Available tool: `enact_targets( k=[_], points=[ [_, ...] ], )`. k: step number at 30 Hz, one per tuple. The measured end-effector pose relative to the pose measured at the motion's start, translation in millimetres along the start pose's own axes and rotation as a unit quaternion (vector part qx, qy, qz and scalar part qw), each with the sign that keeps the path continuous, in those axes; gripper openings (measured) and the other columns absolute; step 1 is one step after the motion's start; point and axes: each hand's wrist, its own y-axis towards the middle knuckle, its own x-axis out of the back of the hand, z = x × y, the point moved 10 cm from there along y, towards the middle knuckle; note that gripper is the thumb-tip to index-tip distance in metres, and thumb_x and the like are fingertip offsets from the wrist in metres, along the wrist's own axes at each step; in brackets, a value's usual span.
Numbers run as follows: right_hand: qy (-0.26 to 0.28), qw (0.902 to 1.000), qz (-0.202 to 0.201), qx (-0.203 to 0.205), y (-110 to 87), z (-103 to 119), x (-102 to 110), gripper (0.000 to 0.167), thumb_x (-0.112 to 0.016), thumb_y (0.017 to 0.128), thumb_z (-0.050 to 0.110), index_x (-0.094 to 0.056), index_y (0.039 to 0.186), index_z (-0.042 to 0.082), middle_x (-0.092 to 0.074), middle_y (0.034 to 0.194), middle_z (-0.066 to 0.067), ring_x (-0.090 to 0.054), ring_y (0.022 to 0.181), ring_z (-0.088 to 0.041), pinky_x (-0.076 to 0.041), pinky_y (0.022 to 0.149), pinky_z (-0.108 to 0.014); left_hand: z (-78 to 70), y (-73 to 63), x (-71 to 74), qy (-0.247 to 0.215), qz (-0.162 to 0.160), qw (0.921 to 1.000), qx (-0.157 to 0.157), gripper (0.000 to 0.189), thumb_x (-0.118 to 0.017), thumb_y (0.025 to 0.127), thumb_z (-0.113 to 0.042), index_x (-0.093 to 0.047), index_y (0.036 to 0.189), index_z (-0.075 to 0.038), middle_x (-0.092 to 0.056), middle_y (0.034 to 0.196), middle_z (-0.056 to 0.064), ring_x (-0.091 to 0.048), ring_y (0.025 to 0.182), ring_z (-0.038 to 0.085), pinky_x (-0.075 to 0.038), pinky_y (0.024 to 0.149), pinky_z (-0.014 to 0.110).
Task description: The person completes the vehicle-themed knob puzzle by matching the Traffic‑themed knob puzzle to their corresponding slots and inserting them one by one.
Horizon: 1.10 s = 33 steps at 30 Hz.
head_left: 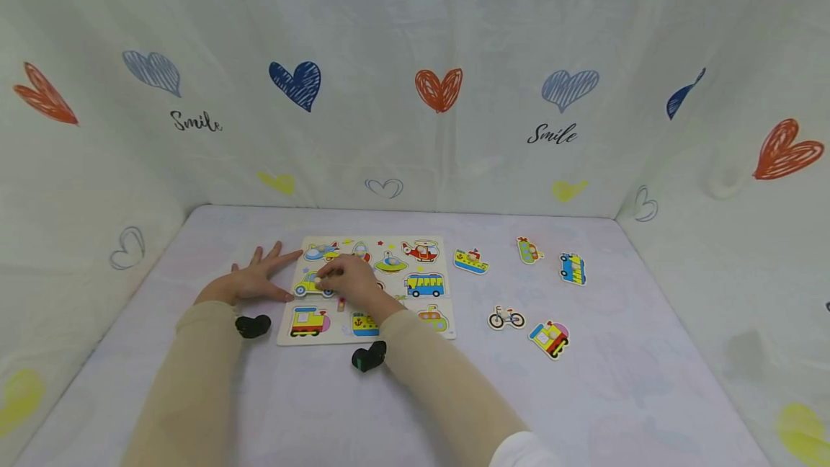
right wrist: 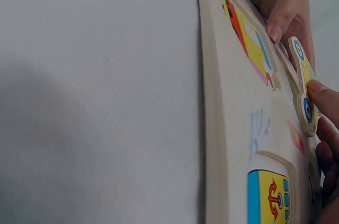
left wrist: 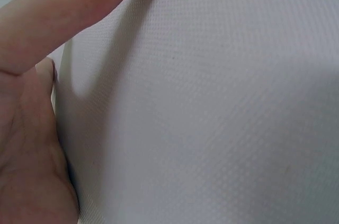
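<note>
A wooden puzzle board point(head_left: 340, 332) printed with vehicles lies on the table. My right hand point(head_left: 355, 283) is over its left half, pinching a yellow and blue car puzzle piece point(head_left: 305, 285) by thumb and fingers. In the right wrist view the car piece point(right wrist: 304, 78) is tilted at its recess, its wheels toward the camera. My left hand point(head_left: 255, 282) rests with spread fingers at the board's left edge, thumb and index fingertip right at the rim. The left wrist view shows a thumb point(left wrist: 69, 9) along the board's edge. The right forearm hides part of the lower row.
Right of the board lie loose pieces: a ship point(head_left: 471, 261), a submarine point(head_left: 529, 251), a bus point(head_left: 573, 269), a bicycle point(head_left: 506, 318) and a train point(head_left: 550, 339). A white curtain point(head_left: 415, 135) with printed hearts stands behind and beside the table point(head_left: 622, 380).
</note>
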Motion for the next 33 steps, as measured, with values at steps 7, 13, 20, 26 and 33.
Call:
enact_targets(
  k=[7,13,20,26,33],
  points=[
    [-0.041,0.9989,-0.015,0.015,3.8,2.5,-3.3,0.013,-0.077,0.085,0.034,-0.077,0.096,0.027,-0.058,0.089,0.017,-0.05,0.087,-0.007,-0.041,0.08,-0.025,0.6,-4.5,1.2,0.004,-0.006,0.9999,0.008,0.105,-0.082,0.074,-0.04,-0.021,0.155,-0.013,0.013,0.157,0.028,0.024,0.137,0.053,0.017,0.094,0.078],
    [-0.109,0.9935,-0.032,0.009,4.9,3.8,-2.4,0.014,-0.076,0.085,0.036,-0.078,0.096,0.029,-0.058,0.09,0.017,-0.051,0.089,-0.005,-0.041,0.086,-0.025,-3.9,-3.3,-0.1,0.006,-0.008,0.9999,0.0,0.103,-0.082,0.074,-0.039,-0.023,0.155,-0.013,0.013,0.157,0.028,0.024,0.136,0.054,0.016,0.094,0.079],
    [-0.121,0.9921,-0.031,0.012,4.3,6.2,-2.4,0.015,-0.075,0.085,0.037,-0.078,0.097,0.028,-0.054,0.082,0.017,-0.047,0.082,-0.004,-0.038,0.079,-0.023,4.1,3.8,-1.4,0.013,-0.009,0.9998,0.011,0.106,-0.083,0.073,-0.041,-0.022,0.155,-0.013,0.013,0.157,0.028,0.024,0.136,0.054,0.016,0.094,0.079],
    [-0.111,0.9935,-0.024,0.006,2.2,7.9,0.0,0.014,-0.076,0.085,0.035,-0.078,0.097,0.026,-0.054,0.08,0.015,-0.047,0.082,-0.005,-0.038,0.078,-0.022,4.1,3.8,-1.2,0.013,-0.009,0.9998,0.012,0.109,-0.083,0.071,-0.044,-0.022,0.155,-0.013,0.014,0.157,0.028,0.025,0.136,0.054,0.016,0.094,0.078],
    [-0.116,0.9931,-0.02,-0.001,2.9,6.6,-1.4,0.014,-0.075,0.086,0.035,-0.078,0.097,0.027,-0.054,0.081,0.016,-0.046,0.083,-0.006,-0.037,0.079,-0.023,2.0,2.5,-1.1,0.012,-0.009,0.9999,0.007,0.107,-0.083,0.072,-0.042,-0.022,0.155,-0.013,0.014,0.157,0.028,0.025,0.136,0.053,0.017,0.095,0.078]
  ],
)
